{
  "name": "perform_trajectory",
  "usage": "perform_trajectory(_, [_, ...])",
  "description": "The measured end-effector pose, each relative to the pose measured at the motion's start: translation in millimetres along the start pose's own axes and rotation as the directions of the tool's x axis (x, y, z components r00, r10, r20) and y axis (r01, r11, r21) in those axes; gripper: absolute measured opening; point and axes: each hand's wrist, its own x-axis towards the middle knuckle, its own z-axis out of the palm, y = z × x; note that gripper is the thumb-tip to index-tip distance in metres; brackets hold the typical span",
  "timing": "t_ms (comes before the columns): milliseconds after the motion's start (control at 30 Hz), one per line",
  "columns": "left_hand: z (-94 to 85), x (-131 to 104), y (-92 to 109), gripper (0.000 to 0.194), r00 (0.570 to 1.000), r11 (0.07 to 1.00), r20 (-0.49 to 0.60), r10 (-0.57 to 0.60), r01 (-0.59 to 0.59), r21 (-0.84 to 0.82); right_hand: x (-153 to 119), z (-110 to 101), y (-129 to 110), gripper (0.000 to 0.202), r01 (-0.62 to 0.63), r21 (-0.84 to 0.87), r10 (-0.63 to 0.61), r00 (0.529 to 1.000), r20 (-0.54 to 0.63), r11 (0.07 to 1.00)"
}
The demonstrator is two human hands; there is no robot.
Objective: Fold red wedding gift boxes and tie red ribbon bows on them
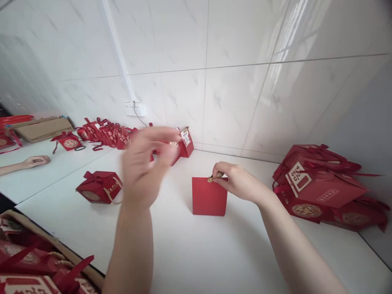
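A plain red box point(210, 197) stands upright on the white table, with a small gold-coloured piece point(210, 179) at its top edge. My right hand point(234, 179) pinches the top of this box, fingers closed at the gold-coloured piece. Raised left of the box is my left hand point(145, 163), blurred by motion, its fingers curved and whatever is between them unclear. Behind my left hand, a red box with a white label point(186, 141) leans near the wall. A red gift box with ribbon and a rope handle point(99, 187) sits left of my left hand.
Stacked red gift boxes point(330, 192) fill the right side. A carton of red boxes point(92, 273) is at the lower left. Another person's hand point(36, 161) rests at far left, near more ribboned boxes point(107, 132) and an open cardboard box point(44, 128).
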Motion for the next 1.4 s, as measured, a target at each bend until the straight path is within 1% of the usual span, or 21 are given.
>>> perform_trajectory(33, [12.8, 6, -4, 0.032, 0.992, 0.999, 0.119, -0.037, 0.041, -0.029, 1, 1, 1, 0.01, 0.015, 0.006, -0.015, 1.0, -0.002, 1.0])
perform_trajectory(67, [26.1, 11, -10, 0.034, 0.953, 0.995, 0.292, -0.078, 0.093, -0.037, 1, 2, 2, 0.01, 0.023, 0.011, -0.022, 1.0, -0.003, 1.0])
perform_trajectory(100, [39.0, 14, -17, 0.037, 0.878, 0.989, 0.466, -0.113, 0.143, -0.029, 1, 2, 3, 0.009, 0.022, 0.014, -0.022, 1.0, -0.005, 1.0])
perform_trajectory(133, [50.8, 16, -25, 0.038, 0.794, 0.98, 0.59, -0.143, 0.195, -0.025, 1, 3, 4, 0.008, 0.013, 0.013, -0.013, 1.0, -0.007, 1.0])
perform_trajectory(200, [68.3, 16, -41, 0.035, 0.661, 0.953, 0.727, -0.185, 0.301, -0.032, 1, 4, 6, 0.007, -0.026, 0.004, 0.026, 1.0, 0.003, 1.0])
perform_trajectory(267, [76.7, 15, -52, 0.03, 0.61, 0.933, 0.766, -0.204, 0.357, -0.036, 0, 3, 7, 0.008, -0.061, 0.007, 0.061, 0.997, 0.041, 0.998])
perform_trajectory(400, [77.0, 14, -57, 0.022, 0.612, 0.938, 0.764, -0.203, 0.344, -0.027, 0, -3, 7, 0.006, -0.046, 0.029, 0.043, 0.995, 0.093, 0.999])
perform_trajectory(500, [76.6, 16, -54, 0.022, 0.611, 0.945, 0.763, -0.21, 0.327, -0.001, -1, -7, 6, 0.002, -0.006, 0.048, 0.004, 0.999, 0.042, 0.999])
perform_trajectory(667, [80.5, 16, -52, 0.022, 0.636, 0.957, 0.738, -0.225, 0.287, 0.045, -1, -7, 5, 0.013, 0.077, 0.062, -0.074, 0.996, -0.045, 0.995])
perform_trajectory(800, [82.2, 15, -52, 0.023, 0.646, 0.96, 0.729, -0.226, 0.274, 0.055, 0, -6, 6, 0.013, 0.118, 0.015, -0.115, 0.986, -0.121, 0.993])
perform_trajectory(900, [79.9, 16, -50, 0.022, 0.636, 0.967, 0.741, -0.216, 0.243, 0.074, 1, -6, 7, 0.011, 0.151, -0.04, -0.154, 0.983, -0.099, 0.988])
perform_trajectory(1000, [69.5, 18, -49, 0.024, 0.624, 0.967, 0.749, -0.223, 0.239, 0.089, 3, -3, 7, 0.013, 0.18, -0.113, -0.189, 0.98, -0.068, 0.977])
perform_trajectory(1033, [63.7, 19, -50, 0.027, 0.654, 0.962, 0.717, -0.242, 0.26, 0.087, 4, -2, 7, 0.012, 0.179, -0.126, -0.187, 0.981, -0.059, 0.976])
perform_trajectory(1067, [56.8, 20, -52, 0.032, 0.716, 0.955, 0.647, -0.264, 0.286, 0.073, 4, 0, 6, 0.011, 0.172, -0.134, -0.18, 0.982, -0.049, 0.976])
perform_trajectory(1133, [40.2, 24, -60, 0.047, 0.88, 0.943, 0.361, -0.307, 0.331, -0.006, 5, 2, 6, 0.009, 0.159, -0.143, -0.165, 0.986, -0.035, 0.977])
perform_trajectory(1167, [30.9, 26, -65, 0.055, 0.932, 0.939, 0.165, -0.323, 0.337, -0.067, 5, 3, 6, 0.009, 0.156, -0.148, -0.163, 0.986, -0.033, 0.977])
perform_trajectory(1200, [21.4, 28, -70, 0.062, 0.939, 0.933, -0.031, -0.341, 0.335, -0.131, 5, 4, 6, 0.009, 0.156, -0.152, -0.163, 0.986, -0.034, 0.976])
perform_trajectory(1233, [11.8, 29, -76, 0.068, 0.908, 0.925, -0.204, -0.366, 0.33, -0.188, 5, 4, 5, 0.009, 0.157, -0.154, -0.164, 0.986, -0.034, 0.975])
perform_trajectory(1267, [2.7, 30, -82, 0.073, 0.857, 0.914, -0.329, -0.396, 0.332, -0.234, 5, 5, 5, 0.01, 0.159, -0.153, -0.166, 0.986, -0.032, 0.975])
perform_trajectory(1333, [-12.8, 30, -91, 0.081, 0.768, 0.887, -0.447, -0.458, 0.361, -0.287, 5, 5, 4, 0.013, 0.163, -0.148, -0.168, 0.985, -0.025, 0.975])
perform_trajectory(1400, [-22.2, 29, -97, 0.085, 0.73, 0.86, -0.457, -0.509, 0.406, -0.31, 5, 6, 3, 0.015, 0.161, -0.147, -0.166, 0.986, -0.023, 0.976])
